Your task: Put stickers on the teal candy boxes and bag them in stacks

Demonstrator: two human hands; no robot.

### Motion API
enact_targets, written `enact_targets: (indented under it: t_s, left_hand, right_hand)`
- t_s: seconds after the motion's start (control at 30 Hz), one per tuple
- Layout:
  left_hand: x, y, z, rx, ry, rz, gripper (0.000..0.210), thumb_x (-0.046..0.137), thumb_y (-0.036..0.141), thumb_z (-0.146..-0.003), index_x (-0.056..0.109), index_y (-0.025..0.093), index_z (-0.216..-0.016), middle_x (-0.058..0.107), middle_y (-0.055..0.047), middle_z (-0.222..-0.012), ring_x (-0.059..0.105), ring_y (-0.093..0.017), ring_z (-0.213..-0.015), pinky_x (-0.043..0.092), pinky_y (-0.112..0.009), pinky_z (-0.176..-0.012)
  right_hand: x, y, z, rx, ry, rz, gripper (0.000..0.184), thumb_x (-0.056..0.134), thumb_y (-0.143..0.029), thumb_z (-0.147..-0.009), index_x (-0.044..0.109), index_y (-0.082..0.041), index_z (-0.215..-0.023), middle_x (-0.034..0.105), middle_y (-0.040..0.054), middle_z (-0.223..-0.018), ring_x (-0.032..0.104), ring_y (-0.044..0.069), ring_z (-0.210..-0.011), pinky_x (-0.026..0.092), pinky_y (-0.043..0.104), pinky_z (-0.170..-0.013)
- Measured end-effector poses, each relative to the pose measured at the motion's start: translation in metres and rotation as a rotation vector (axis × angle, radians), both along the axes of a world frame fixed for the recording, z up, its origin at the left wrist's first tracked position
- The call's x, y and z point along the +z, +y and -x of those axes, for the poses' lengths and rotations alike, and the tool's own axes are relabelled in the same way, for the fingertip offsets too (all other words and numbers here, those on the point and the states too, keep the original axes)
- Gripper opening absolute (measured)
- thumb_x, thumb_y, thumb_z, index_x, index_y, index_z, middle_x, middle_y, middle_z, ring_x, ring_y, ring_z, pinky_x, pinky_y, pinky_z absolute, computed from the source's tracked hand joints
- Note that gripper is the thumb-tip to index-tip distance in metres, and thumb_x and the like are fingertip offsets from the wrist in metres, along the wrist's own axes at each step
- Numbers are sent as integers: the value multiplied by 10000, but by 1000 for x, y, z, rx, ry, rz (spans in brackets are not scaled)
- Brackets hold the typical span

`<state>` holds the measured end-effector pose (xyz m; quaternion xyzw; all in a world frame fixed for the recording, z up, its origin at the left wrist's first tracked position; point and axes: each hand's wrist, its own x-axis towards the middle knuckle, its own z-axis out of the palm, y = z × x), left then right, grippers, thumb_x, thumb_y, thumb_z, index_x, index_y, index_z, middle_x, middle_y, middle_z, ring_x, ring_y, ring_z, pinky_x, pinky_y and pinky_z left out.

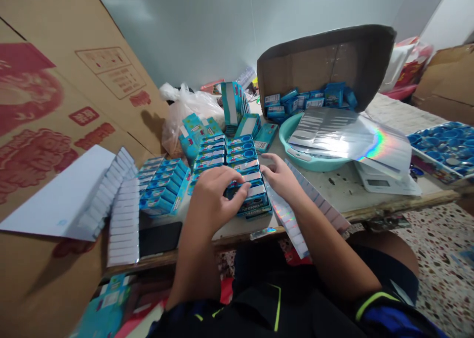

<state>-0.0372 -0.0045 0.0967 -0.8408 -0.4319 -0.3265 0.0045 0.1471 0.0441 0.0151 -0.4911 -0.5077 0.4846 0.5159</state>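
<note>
Small blue boxes (240, 155) stand packed in two rows at the table's middle, several with pale strips across their tops. My left hand (217, 194) is curled over the near end of the rows. Its thumb and index finger close on a small blue box (256, 190) with a pale strip; the other fingertips are hidden. At the right side of the same row, my right hand (281, 177) touches the boxes with thumb and index finger apart. Under its wrist lies a shiny sheet of label strips (287, 217). A small iridescent strip (263, 233) lies at the table edge.
More blue boxes (163, 185) stand at the left beside a label sheet (124, 224) and a dark flat object (160, 238). To the right, silvery sheets (333, 130) cover a turquoise basin (322, 165) by a scale (387, 182). A carton (326, 63) holds blue packs behind.
</note>
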Motion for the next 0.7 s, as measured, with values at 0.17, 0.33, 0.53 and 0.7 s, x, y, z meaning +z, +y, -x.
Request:
enact_targets:
  t_s: [0.17,0.33,0.53,0.7]
  left_hand:
    - [-13,-5,12,-89,40,-12,198,613,372,-976,742,260,-1076,794,-48,-1095,713,-244,-1030,487,-441,-1003]
    - [-22,4,16,-78,97,-150,195,605,358,-982,745,247,-1060,794,-55,-1103,712,-251,-1027,494,-462,-1002]
    - [-44,-9,-5,-197,-286,-693,106,692,204,-846,613,232,-782,673,7,-749,623,-170,-688,579,-414,-799]
    - [-68,-38,-66,-568,-375,-511,157,668,295,-924,625,231,-788,674,25,-745,634,-134,-685,610,-333,-731]
  right_hand:
    - [1,-22,-28,-57,-363,-179,455,627,-296,-872,596,-192,-1313,545,-47,-703,533,164,-652,415,319,-640]
    - [18,-72,-71,-232,-550,-398,358,536,-317,-967,652,-218,-1291,698,81,-1022,671,228,-909,536,389,-808]
    - [-10,-107,-141,-454,-904,-53,707,647,-546,-920,528,-129,-1479,699,212,-1248,674,401,-1145,550,561,-955]
    - [-33,-116,-121,17,-755,39,469,525,-513,-1008,641,-218,-1354,711,150,-1316,689,334,-1181,557,526,-1026]
